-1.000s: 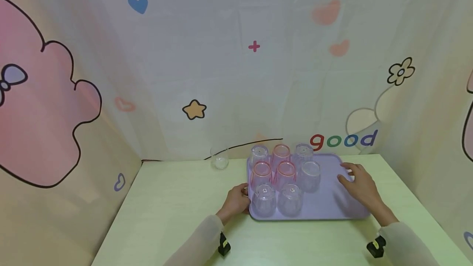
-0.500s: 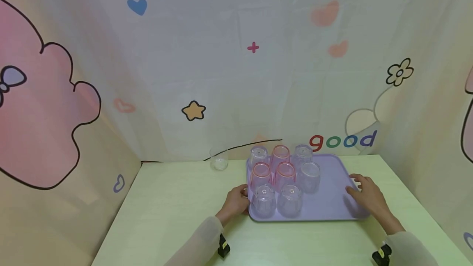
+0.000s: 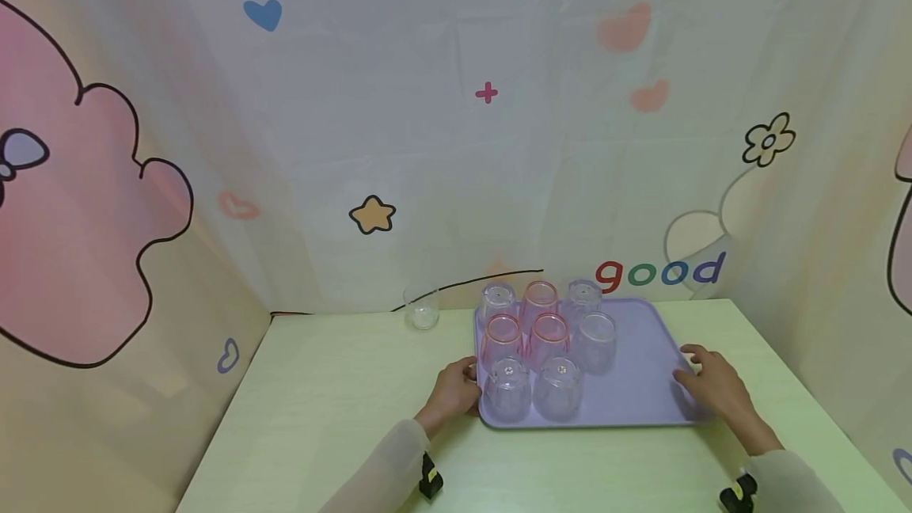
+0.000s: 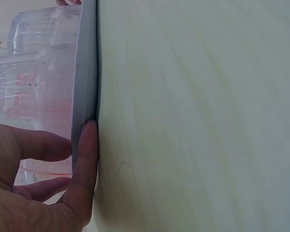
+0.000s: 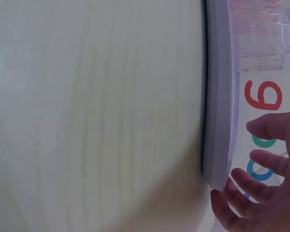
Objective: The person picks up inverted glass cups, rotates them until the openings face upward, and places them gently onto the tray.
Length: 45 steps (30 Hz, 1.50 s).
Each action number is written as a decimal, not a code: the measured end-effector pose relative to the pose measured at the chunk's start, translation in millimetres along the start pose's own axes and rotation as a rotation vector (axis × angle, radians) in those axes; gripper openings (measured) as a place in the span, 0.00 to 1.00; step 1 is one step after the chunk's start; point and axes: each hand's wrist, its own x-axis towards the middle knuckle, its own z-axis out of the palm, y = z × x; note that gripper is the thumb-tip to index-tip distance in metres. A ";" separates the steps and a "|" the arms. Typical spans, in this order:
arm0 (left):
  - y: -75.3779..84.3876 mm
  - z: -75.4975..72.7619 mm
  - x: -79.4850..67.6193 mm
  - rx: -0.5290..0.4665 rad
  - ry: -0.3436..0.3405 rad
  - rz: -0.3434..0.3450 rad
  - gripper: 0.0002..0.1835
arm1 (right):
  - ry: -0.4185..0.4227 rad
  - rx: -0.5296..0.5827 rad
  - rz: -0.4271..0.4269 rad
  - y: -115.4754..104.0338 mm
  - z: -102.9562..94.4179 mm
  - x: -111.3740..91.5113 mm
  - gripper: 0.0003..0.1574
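A lilac tray (image 3: pixel 644 386) lies on the table, with several clear and pink-tinted glasses on its left part. At the front stand two clear glasses (image 3: pixel 509 396), bases up. Behind them are two pink glasses (image 3: pixel 502 343) and a clear one (image 3: pixel 596 343); three more form the back row. My left hand (image 3: pixel 450 390) grips the tray's left edge, and in the left wrist view its fingers (image 4: pixel 84 159) lie along the outer wall. By the right edge, my right hand (image 3: pixel 721 386) has its fingers spread and holds nothing; some fingertips (image 5: pixel 217 195) are close to the tray's corner.
A single clear glass (image 3: pixel 422 311) stands on the table at the back, left of the tray. Behind the pale table (image 3: pixel 342 386) hangs a printed curtain (image 3: pixel 427 141), with more of it at both sides.
My right hand has moved right and toward me, from over the tray's right part to its right edge. The left hand stays at the left edge; the tray and glasses keep their places.
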 end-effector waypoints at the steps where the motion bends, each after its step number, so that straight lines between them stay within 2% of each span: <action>1: -0.1 -0.1 0.0 -0.002 0.000 0.003 0.36 | -0.007 -0.001 -0.003 0.3 -0.6 0.2 0.32; 9: -0.6 0.4 -0.8 -0.015 -0.002 0.003 0.36 | -0.056 -0.023 -0.014 3.6 -2.1 3.3 0.34; 18: -1.7 0.2 1.4 -0.012 0.002 0.008 0.36 | -0.132 -0.020 0.039 8.4 -4.2 10.5 0.34; 35: 1.6 0.9 0.4 -0.046 -0.003 -0.018 0.38 | -0.153 -0.022 0.003 19.4 -5.7 16.1 0.31; 41: 1.4 1.3 -0.6 -0.037 0.001 -0.021 0.38 | -0.167 0.028 -0.014 28.9 -6.3 20.6 0.31; 45: 1.6 1.2 -0.7 -0.046 0.003 -0.026 0.38 | -0.224 0.147 0.054 33.1 -7.1 21.4 0.32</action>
